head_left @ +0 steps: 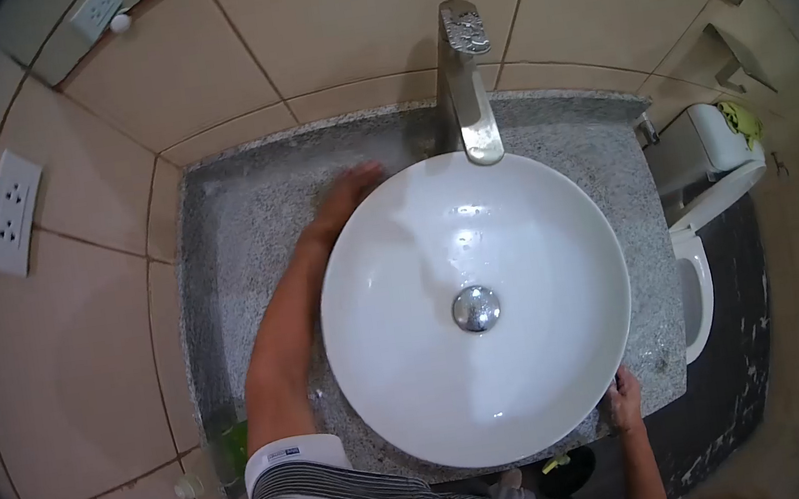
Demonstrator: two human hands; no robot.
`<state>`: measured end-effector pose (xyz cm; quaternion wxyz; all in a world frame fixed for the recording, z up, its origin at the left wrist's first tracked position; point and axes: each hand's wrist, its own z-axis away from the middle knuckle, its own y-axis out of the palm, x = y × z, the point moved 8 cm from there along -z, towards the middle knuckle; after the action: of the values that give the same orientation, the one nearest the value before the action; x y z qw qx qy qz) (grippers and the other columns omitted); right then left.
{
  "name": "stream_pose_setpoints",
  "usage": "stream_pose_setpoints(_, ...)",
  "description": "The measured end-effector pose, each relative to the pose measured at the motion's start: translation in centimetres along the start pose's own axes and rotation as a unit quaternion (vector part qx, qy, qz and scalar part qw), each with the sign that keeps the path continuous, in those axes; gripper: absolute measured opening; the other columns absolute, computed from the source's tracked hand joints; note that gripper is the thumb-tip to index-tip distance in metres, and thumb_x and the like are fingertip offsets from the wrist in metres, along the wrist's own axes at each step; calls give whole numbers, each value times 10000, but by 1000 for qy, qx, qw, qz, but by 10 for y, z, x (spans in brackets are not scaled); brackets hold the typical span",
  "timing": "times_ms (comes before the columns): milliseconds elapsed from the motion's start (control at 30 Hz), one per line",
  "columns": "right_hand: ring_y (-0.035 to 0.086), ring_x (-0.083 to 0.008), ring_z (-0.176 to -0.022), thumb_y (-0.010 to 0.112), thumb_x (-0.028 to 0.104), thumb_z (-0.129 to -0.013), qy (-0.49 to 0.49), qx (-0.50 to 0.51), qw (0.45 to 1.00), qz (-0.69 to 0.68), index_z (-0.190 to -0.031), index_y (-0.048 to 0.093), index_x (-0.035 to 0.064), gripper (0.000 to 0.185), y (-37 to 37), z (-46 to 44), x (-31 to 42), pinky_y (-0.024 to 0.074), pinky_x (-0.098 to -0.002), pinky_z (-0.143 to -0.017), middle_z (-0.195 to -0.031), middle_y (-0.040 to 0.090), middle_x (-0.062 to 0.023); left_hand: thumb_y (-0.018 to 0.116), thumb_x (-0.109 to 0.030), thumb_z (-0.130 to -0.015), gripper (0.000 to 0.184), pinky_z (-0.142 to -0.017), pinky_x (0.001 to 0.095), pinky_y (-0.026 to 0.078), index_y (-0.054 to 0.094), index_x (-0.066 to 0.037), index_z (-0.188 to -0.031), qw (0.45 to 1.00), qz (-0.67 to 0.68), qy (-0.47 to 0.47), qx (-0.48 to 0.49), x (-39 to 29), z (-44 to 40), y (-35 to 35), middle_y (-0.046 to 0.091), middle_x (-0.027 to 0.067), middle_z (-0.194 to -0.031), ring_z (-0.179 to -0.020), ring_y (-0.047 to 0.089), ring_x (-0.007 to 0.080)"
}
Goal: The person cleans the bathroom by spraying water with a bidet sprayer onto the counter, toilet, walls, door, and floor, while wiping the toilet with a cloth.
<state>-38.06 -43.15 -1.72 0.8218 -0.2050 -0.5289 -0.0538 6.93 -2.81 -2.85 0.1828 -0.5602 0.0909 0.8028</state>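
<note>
Reaching around the basin [408, 349] at the countertop [248, 209] front edge, faucet [462, 90] standing behind.
Our left hand [350, 194] is resting toward the back edge, right hand [625, 400] near the front-right corner; we can't tell either grip.

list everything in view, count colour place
speckled stone counter: 1, grey, centre
round ceramic basin: 1, white, on counter
domed metal stopper: 1, silver, in basin
metal faucet: 1, silver, behind basin
rectangular socket plate: 1, white, far left, mirrored
ceramic toilet: 1, white, right
crumpled item: 1, yellow-green, atop toilet
unclear object: 1, green, lower left
wall tiles: many, beige, background
left hand: 1, bare, basin's rear left
right hand: 1, bare, basin's front right
</note>
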Motion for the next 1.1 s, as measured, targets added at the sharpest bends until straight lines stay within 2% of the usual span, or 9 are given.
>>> stream_pose_setpoints(67,457,-121,-698,560,139,-844,-33,-1,998,60,-942,560,-6,175,-8,14,0,398,-261,-652,-756,520,-55,560,-178,-890,429,-967,302,379,473,-111,-1304,960,-236,148,20,-19,18,-9,531,69,-1260,-1108,492,139)
stream_pose_setpoints(200,465,-144,-667,569,120,-815,-44,-25,992,112,-933,549,-14,180,-39,-39,14,399,-288,-629,-709,497,-80,575,-95,-823,283,-879,402,443,599,-8,-1091,765,-350,245,-482,-46,45,-123,602,198,-1093,-1009,565,343)
stream_pose_setpoints(333,480,-216,-649,586,163,-812,-44,-28,982,184,-916,525,-14,214,-42,-38,20,404,-331,-628,-712,487,-136,510,-221,-835,345,-899,476,378,598,63,-1010,616,-505,-33,-604,-20,34,-133,574,264,-1051,-1036,513,392)
stream_pose_setpoints(467,501,-259,-657,608,222,-826,-41,-28,982,181,-931,530,-10,267,-46,-35,12,422,-353,-642,-724,505,-171,499,-439,-846,638,-1006,487,287,470,67,-1233,674,-638,-188,-322,-30,-66,-27,388,274,-1329,-1224,364,407)
stream_pose_setpoints(600,485,-171,-599,610,231,-841,-101,-51,980,162,-886,542,2,243,-39,-34,45,411,-310,-566,-664,518,-104,468,-491,-881,697,-1063,446,239,402,56,-1308,826,-563,-15,-18,-3,-93,-7,403,228,-1356,-1284,335,344)
stream_pose_setpoints(633,485,-171,-599,610,231,-841,-101,-59,981,158,-886,542,2,243,-45,-33,47,411,-310,-566,-664,518,-104,444,-493,-899,679,-1079,424,217,399,37,-1320,954,-233,-106,157,-39,-42,45,408,203,-1364,-1304,319,305)
stream_pose_setpoints(667,461,-141,-558,611,238,-844,18,-8,999,45,-868,549,12,236,-46,-37,30,387,-277,-529,-640,510,-73,421,-495,-917,661,-1095,402,196,397,19,-1332,925,134,-182,304,-76,1,89,413,177,-1372,-1324,304,265)
stream_pose_setpoints(867,446,-109,-459,687,431,-768,-14,170,919,-355,-954,528,4,492,-67,-46,82,342,-237,-409,-590,473,-20,430,-419,-936,551,-1089,418,207,401,-52,-1346,992,86,-31,81,-108,14,43,402,128,-1388,-1310,327,236)
stream_pose_setpoints(1100,421,-102,-446,662,429,-795,-87,248,863,-432,-970,525,0,483,-81,-64,122,349,-240,-424,-604,471,-20,529,-248,-909,363,-975,396,325,501,-75,-1227,980,68,19,-183,-108,134,40,576,49,-1150,-1103,496,177)
